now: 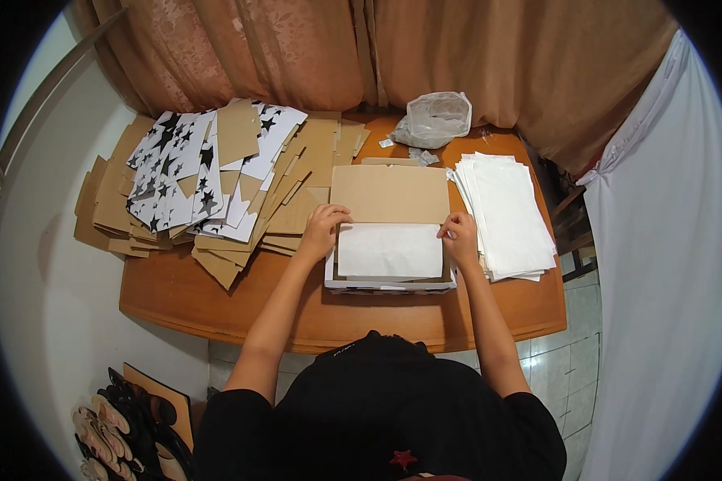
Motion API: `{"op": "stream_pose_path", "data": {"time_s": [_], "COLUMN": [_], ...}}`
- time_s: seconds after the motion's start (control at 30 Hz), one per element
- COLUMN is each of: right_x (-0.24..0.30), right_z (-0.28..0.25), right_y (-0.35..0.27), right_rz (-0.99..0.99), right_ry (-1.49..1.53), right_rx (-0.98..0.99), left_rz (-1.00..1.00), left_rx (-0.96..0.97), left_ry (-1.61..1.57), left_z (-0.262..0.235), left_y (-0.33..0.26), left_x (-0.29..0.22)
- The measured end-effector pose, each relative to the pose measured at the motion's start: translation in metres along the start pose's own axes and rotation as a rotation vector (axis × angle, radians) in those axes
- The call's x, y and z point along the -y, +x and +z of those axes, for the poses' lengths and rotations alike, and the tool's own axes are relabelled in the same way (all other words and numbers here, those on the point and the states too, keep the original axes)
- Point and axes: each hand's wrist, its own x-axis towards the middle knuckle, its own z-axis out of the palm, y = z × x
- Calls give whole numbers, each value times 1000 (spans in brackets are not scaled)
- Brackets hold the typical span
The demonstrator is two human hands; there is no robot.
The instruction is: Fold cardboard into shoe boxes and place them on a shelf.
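Note:
In front of me an open cardboard box (389, 284), white outside with its brown lid (390, 192) raised at the back, sits on the table. A white paper sheet (390, 250) lies across the box's opening and hides most of its inside. At the sheet's upper left corner, by the box's left side, my left hand (324, 231) has its fingers curled in. My right hand (460, 238) pinches the upper right corner of the same sheet.
To the left, flat cardboard pieces (297, 216) are heaped with star-printed white ones (168, 172). A stack of white paper (509, 216) lies on the right of the wooden table (168, 289). Behind the box is a translucent plastic bag (437, 120). Shoes (108, 425) stand at lower left.

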Motion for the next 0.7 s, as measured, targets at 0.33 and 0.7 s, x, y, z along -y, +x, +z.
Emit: {"op": "stream_pose_path", "data": {"time_s": [0.33,0.7], "right_x": [6,-9], "right_z": [1,1], "right_y": [-7,2], "right_rz": [-12,10], "right_ry": [-102,50], "right_rx": [10,73], "left_rz": [7,13], "left_rx": [322,522], "left_ry": [108,234], "left_z": [14,34], "left_y": [-7,-4], "left_x": [-70,-64]}}
